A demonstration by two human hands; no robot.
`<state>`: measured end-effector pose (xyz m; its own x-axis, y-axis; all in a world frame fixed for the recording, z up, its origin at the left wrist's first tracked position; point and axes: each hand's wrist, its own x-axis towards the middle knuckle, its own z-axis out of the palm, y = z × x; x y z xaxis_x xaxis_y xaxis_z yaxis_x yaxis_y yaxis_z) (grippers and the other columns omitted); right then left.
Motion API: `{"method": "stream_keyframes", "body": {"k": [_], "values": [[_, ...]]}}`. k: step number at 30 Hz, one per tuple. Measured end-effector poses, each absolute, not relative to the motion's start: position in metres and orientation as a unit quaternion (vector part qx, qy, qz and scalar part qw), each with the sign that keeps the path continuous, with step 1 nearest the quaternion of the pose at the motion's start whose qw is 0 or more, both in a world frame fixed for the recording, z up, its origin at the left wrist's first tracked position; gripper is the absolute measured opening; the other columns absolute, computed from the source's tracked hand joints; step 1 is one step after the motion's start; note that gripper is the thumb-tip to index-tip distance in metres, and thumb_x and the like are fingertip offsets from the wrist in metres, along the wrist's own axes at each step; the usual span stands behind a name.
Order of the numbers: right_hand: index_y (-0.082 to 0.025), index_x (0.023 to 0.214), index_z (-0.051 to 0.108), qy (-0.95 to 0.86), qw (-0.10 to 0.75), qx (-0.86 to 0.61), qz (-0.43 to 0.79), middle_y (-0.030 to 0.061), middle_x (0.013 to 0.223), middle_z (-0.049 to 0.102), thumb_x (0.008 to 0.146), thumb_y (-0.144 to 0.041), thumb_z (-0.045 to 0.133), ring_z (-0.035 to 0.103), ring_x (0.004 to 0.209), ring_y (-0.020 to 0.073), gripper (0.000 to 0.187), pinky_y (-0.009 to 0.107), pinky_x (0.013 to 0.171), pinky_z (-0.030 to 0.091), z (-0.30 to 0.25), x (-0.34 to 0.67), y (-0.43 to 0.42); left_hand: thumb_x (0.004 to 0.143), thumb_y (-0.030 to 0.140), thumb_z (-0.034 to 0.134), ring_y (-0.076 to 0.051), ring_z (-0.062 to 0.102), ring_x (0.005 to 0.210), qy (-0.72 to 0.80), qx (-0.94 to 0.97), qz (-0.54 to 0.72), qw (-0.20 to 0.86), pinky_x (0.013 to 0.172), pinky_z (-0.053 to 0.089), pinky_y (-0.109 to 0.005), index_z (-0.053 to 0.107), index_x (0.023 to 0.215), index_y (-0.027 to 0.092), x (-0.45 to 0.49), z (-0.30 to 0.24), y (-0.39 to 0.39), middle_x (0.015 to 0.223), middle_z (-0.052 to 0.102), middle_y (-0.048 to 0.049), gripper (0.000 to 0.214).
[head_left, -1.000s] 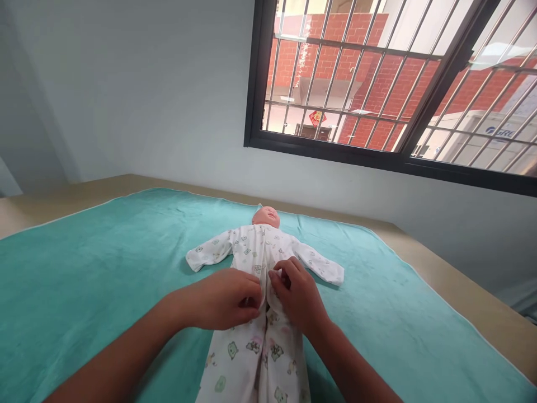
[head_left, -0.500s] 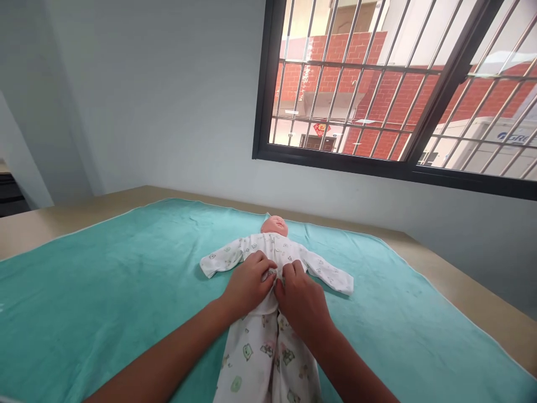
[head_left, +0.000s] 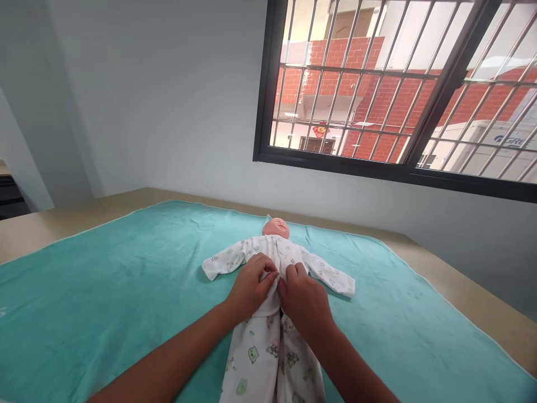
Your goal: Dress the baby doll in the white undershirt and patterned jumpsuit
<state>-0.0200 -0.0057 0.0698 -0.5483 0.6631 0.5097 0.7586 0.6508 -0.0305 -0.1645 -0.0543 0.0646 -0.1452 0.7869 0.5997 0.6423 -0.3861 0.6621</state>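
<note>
A baby doll (head_left: 276,226) lies face up on a teal towel (head_left: 104,291), head toward the far wall. It wears a white romper (head_left: 268,347) printed with small animals, sleeves spread to both sides. My left hand (head_left: 250,285) and my right hand (head_left: 302,299) meet at the doll's chest. Both pinch the romper's front opening, fingers curled and pressed on the cloth at the centre line.
The towel covers a beige surface (head_left: 470,291) whose edges show at the back and right. A grey wall (head_left: 168,112) stands behind it. A barred window (head_left: 377,95) with a black frame sits at upper right, with brick buildings outside.
Both hands have moved up the romper from the waist to the chest, still pinching its front. The view has shifted slightly, showing more wall on the left.
</note>
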Motion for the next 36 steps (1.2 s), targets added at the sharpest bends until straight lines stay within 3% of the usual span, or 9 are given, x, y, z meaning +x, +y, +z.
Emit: {"method": "stream_keyframes", "body": {"k": [4,11,20,36], "values": [[-0.019,0.073,0.052,-0.869,0.294,-0.398,-0.017,0.0021,0.076,0.057,0.091,-0.024,0.047,0.047,0.057,0.0124,0.019,0.027,0.05,0.019,0.071,-0.015,0.003,0.089,0.023,0.052,-0.016,0.052,0.071,0.562,0.637,0.515,0.115,0.065,0.042,-0.028,0.058,0.082,0.021,-0.164,0.065,-0.055,0.076,0.058,0.0007,0.009],[-0.019,0.073,0.057,-0.8,0.405,-0.349,0.27,-0.0025,0.064,0.055,0.09,-0.034,0.049,0.046,0.061,0.0128,0.024,0.023,0.057,0.035,0.072,-0.009,0.009,0.088,0.025,0.053,-0.015,0.054,0.07,0.565,0.644,0.501,0.124,0.064,0.041,-0.027,0.062,0.082,0.021,-0.163,0.07,-0.054,0.075,0.061,0.0014,0.011],[-0.018,0.08,0.062,-0.779,0.409,-0.332,0.339,-0.0024,0.065,0.055,0.084,-0.036,0.057,0.045,0.061,0.0134,0.019,0.025,0.058,0.036,0.06,-0.01,0.006,0.086,0.035,0.057,-0.018,0.062,0.083,0.53,0.584,0.535,0.303,0.074,0.047,-0.027,0.067,0.089,0.02,-0.165,0.078,-0.054,0.086,0.069,-0.001,0.018],[-0.019,0.097,0.069,-0.717,0.408,-0.306,0.475,0.0009,0.075,0.065,0.081,-0.037,0.063,0.054,0.068,0.0153,0.025,0.026,0.063,0.043,0.06,-0.008,0.008,0.084,0.024,0.055,-0.012,0.051,0.07,0.532,0.566,0.565,0.279,0.066,0.042,-0.023,0.061,0.085,0.02,-0.159,0.066,-0.047,0.073,0.056,0.0041,0.007]]}}
